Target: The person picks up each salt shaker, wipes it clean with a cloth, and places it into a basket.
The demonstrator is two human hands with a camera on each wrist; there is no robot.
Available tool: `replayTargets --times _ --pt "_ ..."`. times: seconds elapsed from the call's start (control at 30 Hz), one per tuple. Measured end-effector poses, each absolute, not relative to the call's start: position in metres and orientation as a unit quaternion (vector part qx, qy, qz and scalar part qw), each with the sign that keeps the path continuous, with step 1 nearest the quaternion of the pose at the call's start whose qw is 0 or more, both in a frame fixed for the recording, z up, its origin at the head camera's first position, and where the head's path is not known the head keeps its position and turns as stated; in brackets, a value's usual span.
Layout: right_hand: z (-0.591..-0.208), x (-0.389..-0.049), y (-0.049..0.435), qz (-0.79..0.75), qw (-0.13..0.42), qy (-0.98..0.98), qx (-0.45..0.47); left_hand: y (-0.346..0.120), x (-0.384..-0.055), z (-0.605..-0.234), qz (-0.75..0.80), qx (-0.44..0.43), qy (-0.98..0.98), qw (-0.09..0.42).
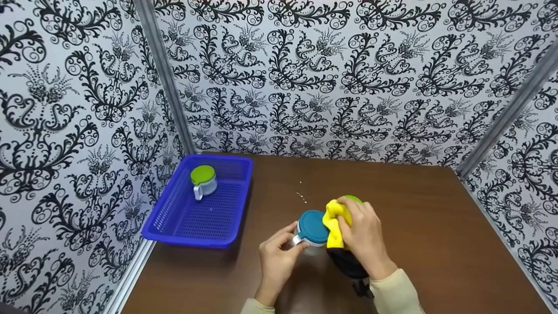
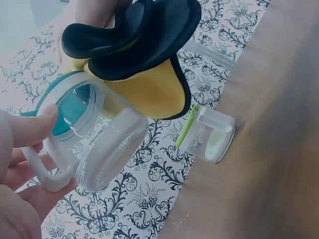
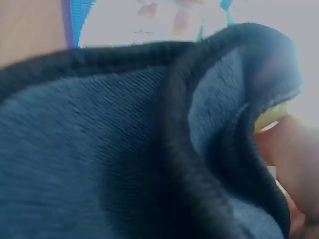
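My left hand [image 1: 278,258] grips the white handle of a clear jar [image 2: 117,149] with a teal lid [image 1: 314,226]. In the left wrist view the jar is tilted, its base toward the lower right. My right hand [image 1: 362,231] holds a bunched cleaning cloth [image 1: 335,224], yellow on one side and black on the other, against the right side of the teal lid. Dark folds of the cloth [image 3: 99,149] fill most of the right wrist view and hide much of the right fingers. Behind the right hand stands another clear jar [image 2: 212,134] with a green lid, mostly covered in the head view.
On the left of the brown table [image 1: 436,226] stands a blue-purple basket [image 1: 237,209]. It holds a jar with a green lid [image 1: 203,174] and a white handle. Small white specks [image 1: 301,197] lie on the table beyond the hands. Patterned walls [image 1: 322,78] enclose the back and sides.
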State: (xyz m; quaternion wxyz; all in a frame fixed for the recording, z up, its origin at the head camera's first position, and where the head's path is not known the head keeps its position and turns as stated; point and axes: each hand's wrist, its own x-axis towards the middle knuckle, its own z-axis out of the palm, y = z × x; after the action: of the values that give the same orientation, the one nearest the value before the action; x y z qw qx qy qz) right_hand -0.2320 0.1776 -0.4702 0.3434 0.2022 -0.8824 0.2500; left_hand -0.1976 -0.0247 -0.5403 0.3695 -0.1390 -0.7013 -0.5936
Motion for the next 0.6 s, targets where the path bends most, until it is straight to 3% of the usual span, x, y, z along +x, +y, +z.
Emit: replayTargets --times 0.13,0.37,0.6 --pt "-0.476 -0.233 0.173 0.276 0.352 -0.87 0.209 -0.023 -0.205 -0.539 -0.602 -0.14 -0.7 0.358" --pt "-0.478 -0.232 0.156 0.309 0.269 -0.887 0.214 -0.021 -0.225 -0.541 -0.603 -0.133 -0.7 0.358" --pt "-0.481 -0.232 0.146 0.283 0.265 -0.894 0.226 -0.017 -0.235 -0.553 -0.588 -0.123 -0.709 0.369"
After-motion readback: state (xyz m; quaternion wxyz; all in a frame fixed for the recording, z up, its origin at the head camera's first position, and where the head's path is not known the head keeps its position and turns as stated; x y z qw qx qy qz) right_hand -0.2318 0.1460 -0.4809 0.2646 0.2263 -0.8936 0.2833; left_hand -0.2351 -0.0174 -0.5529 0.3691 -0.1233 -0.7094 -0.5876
